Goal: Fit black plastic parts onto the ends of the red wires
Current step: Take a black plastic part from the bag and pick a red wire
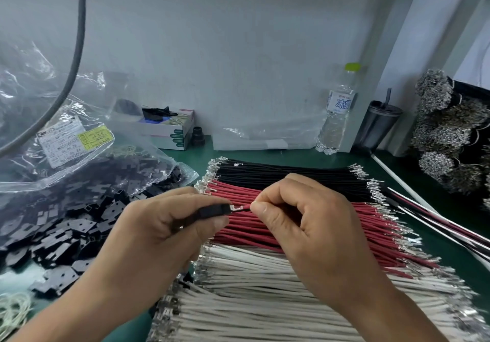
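Black plastic housing is pinched between thumb and fingers of the left hand, its open mouth turned rightward. A metal terminal, crimped on a wire clamped in the right hand, is aimed leftward just at that mouth, both long axes in line, above the red wires.

Small wire-harness assembly workstation in a factory or workshop. Green-matted desk stacked with rows of cut black, red and white wires tipped with metal terminals. Labelled clear plastic bags spilling black plastic housings. Bundles of crimped silver terminals piled at right against a plain grey partition.
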